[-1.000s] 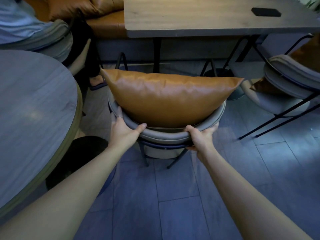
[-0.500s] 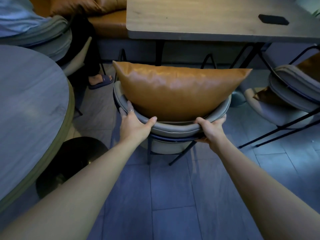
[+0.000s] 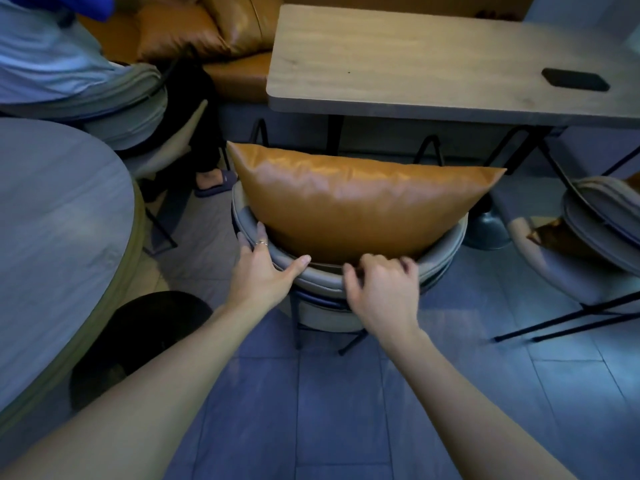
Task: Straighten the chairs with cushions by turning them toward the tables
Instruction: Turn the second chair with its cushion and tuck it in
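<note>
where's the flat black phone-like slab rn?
Head view, upper right: the flat black slab lies on the rectangular wooden table, near its right front edge.

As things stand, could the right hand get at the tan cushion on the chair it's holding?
Probably yes. The right hand rests on the chair's backrest rim, its fingers beside the tan cushion leaning against that backrest. Nothing lies between them; the left hand sits further along the rim.

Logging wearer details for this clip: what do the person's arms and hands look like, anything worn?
Both forearms are bare, with no sleeves, watch or gloves in view. The left hand wears a thin ring on one finger. The right hand shows no jewellery.
</note>
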`<control>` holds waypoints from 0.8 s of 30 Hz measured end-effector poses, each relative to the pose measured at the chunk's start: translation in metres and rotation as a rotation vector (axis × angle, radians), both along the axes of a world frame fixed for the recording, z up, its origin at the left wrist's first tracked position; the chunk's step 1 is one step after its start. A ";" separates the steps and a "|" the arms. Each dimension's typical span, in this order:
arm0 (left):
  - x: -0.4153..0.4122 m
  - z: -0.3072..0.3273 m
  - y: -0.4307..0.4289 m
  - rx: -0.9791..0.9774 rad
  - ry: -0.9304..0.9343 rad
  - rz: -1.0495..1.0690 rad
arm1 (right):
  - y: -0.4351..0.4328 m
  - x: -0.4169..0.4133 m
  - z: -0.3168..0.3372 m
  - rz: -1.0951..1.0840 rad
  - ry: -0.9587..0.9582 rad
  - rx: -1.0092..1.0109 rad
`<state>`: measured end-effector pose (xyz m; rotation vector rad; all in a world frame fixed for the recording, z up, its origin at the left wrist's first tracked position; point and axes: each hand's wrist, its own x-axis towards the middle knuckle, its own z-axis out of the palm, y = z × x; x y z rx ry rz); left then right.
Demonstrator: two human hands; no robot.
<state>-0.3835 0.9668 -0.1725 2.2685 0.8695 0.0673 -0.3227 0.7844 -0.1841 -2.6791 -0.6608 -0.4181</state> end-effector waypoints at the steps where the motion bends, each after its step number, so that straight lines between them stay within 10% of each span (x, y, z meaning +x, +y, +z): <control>1: 0.000 0.000 0.000 0.009 0.005 -0.006 | 0.007 -0.004 -0.001 0.116 0.068 -0.012; 6: 0.002 0.005 -0.001 0.028 0.030 -0.035 | 0.035 0.004 0.013 0.362 0.312 -0.379; 24: 0.028 0.003 -0.027 -0.031 -0.007 0.005 | 0.025 0.052 0.018 0.381 0.380 -0.492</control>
